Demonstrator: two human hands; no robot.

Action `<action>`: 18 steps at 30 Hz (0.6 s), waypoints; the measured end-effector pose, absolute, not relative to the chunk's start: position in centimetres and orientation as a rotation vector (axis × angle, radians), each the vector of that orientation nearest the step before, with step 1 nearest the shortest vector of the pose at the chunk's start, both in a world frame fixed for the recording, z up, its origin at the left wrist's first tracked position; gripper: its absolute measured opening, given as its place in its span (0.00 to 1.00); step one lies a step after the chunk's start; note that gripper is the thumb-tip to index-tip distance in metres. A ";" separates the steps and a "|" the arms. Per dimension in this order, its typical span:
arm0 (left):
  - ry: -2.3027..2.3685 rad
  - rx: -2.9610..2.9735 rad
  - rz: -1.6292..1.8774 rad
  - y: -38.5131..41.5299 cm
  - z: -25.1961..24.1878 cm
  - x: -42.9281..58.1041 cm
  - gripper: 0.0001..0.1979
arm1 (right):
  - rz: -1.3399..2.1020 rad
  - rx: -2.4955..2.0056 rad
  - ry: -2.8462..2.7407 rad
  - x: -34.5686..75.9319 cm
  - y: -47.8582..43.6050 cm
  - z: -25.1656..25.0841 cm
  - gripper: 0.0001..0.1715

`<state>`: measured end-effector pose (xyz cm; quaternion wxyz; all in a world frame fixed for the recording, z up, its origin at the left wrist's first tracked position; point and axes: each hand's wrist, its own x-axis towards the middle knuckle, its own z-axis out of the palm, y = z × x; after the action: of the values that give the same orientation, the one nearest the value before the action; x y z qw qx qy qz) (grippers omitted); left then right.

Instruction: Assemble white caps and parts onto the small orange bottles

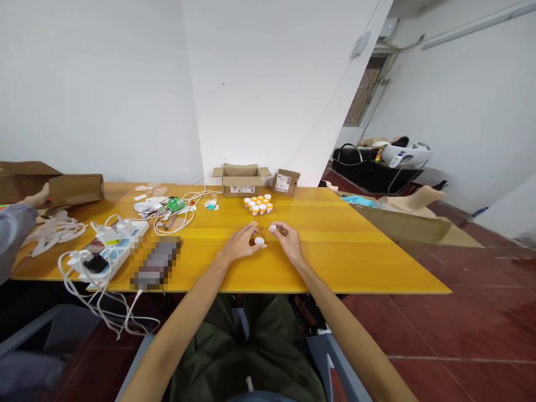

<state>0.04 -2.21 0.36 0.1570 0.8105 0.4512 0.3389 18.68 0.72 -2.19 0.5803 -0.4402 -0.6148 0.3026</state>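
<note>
A small white cube [273, 228] with dark spots sits between the thumb and fingertips of the right hand [285, 235], a closed pinch above the middle of the desk [355, 240]. The left hand [245, 243] has its thumb and fingers curved well apart around a smooth, round white disc [259, 240], the thumb just beside its rim; whether that grip presses on it, I cannot tell. Both forearms cross the desk's straight front edge.

Beyond the hands, toward the back edge, stands a tight cluster of short, round jars [258, 204], orange-sided with white tops; what they contain is hidden. Plain yellow surface with a slight sheen lies between cluster and hands, and a broad stretch runs from the right hand to the slanting right edge and its front corner.

At the back edge, a corrugated open box [242, 181] spreads its flaps, its inside too shaded to read. Just right of it is a smaller cardboard box [286, 182] with a white label.

Left of the jars lie small white and teal pieces [211, 205], looped white cables [184, 226] and a crinkled green packet [176, 205]. Nearer the front edge are a pixelated dark slab [158, 262] and a long white power strip [134, 237] crowded with plugs. At the far left, another person's hand [38, 197] is beside a brown carton [79, 190].
</note>
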 end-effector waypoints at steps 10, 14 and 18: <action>1.300 2.405 0.830 -2.1 -0.2 0.0 0.07 | 0.908 -0.940 -1.501 18.4 0.6 -2.5 0.16; 1.271 2.356 0.878 -2.0 -0.2 0.0 0.06 | 0.907 -0.906 -1.557 18.2 0.2 -2.3 0.13; 1.268 2.343 0.872 -2.0 -0.1 0.0 0.07 | 0.851 -0.859 -1.634 18.1 -0.3 -1.9 0.10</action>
<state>0.04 -1.96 -0.12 0.1682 0.8240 0.4459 0.3065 18.09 -0.28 -1.89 0.5264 -0.3593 -0.6835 0.3560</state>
